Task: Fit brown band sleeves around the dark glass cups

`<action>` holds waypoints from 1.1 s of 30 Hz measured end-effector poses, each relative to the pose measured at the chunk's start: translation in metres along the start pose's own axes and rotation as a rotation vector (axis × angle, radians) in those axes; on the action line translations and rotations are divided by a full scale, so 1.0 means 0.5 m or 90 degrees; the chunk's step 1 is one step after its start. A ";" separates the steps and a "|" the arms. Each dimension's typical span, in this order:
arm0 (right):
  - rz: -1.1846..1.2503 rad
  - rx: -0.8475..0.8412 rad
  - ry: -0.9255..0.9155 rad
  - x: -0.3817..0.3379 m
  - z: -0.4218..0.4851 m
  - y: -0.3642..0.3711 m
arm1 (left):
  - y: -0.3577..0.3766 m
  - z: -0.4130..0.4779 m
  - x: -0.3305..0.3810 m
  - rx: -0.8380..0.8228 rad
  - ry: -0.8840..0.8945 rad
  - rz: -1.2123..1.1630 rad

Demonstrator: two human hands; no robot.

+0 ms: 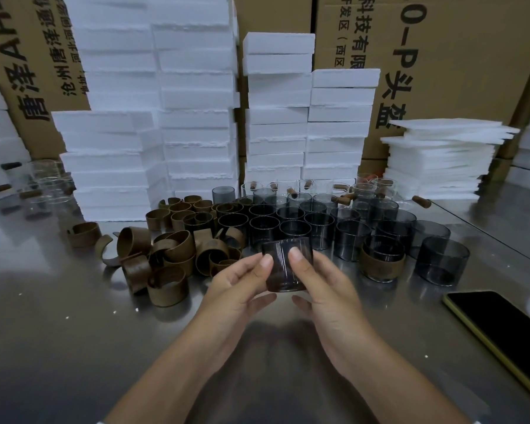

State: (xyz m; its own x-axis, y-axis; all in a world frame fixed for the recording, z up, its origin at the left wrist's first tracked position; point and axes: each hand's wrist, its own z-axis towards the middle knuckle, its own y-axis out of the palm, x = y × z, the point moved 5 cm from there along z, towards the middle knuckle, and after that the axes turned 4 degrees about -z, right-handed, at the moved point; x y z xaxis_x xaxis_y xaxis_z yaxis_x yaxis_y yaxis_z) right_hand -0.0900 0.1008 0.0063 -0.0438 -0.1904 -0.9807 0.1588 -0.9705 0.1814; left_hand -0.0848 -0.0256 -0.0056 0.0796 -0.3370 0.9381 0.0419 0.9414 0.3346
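dark glass cup (283, 267) lifted above the metal table (74, 347), between both hands | left hand (239, 286) grips its left side, thumb on front | right hand (325, 286) grips its right side | brown band sleeves (166, 255) heaped left | 1 sleeved cup (382, 261) right

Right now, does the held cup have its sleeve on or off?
Off: the held cup shows only bare dark glass between left hand and right hand.

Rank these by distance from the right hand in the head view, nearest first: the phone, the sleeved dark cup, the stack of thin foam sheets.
1. The sleeved dark cup, just right of the right hand.
2. The phone, farther right, nearer the camera.
3. The stack of thin foam sheets, far back right.
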 end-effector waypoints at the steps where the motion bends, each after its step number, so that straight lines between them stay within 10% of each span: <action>1: 0.004 0.004 -0.011 -0.002 -0.001 0.001 | 0.004 -0.001 -0.003 -0.011 -0.004 0.008; 23: 0.091 -0.011 0.060 0.014 0.015 -0.008 | 0.010 0.001 0.002 -0.060 0.022 -0.051; 33: -0.004 -0.004 -0.018 0.000 0.011 -0.005 | -0.012 0.005 0.004 0.071 0.087 0.068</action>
State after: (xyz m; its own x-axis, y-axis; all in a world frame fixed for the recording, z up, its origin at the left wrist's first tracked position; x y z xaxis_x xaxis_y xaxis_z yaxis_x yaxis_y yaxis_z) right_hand -0.0956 0.1023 0.0062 -0.0724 -0.1885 -0.9794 0.1645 -0.9708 0.1747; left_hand -0.0874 -0.0319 -0.0054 0.2127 -0.2260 0.9506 -0.0844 0.9650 0.2483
